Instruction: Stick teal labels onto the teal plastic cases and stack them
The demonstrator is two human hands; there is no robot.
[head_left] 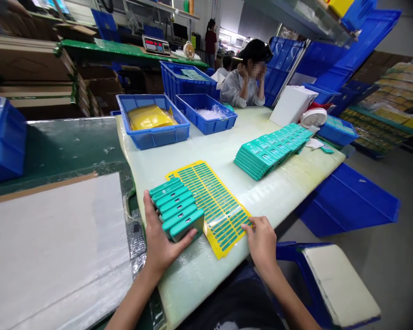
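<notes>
Head view shows us seated at the near edge of a long pale desk (227, 151), with a co-worker (245, 82) at its far end. Two blue bins (153, 133) stand along the far left edge, one holding yellow sheets, the other clear bags. A long fanned stack of green boxes (268, 149) lies toward the right edge.

Closer to us, a yellow label sheet (209, 201) lies flat near the near edge, its rows of green strips running across it. We judge it thin, floppy and light; pressing it flat suits it better than lifting it by a corner.

Just left of the sheet sits a short row of green boxes (175, 208), leaning on one another. Our left hand (160, 243) wraps the near end of this row, thumb across the front box, fingers behind. These boxes look light, stiff and smooth-skinned, so likely to slide apart; we judge a hold across both ends of the row safest.

Our right hand (261, 240) rests half curled, fingertips on the sheet's near right corner, clasping nothing.
</notes>
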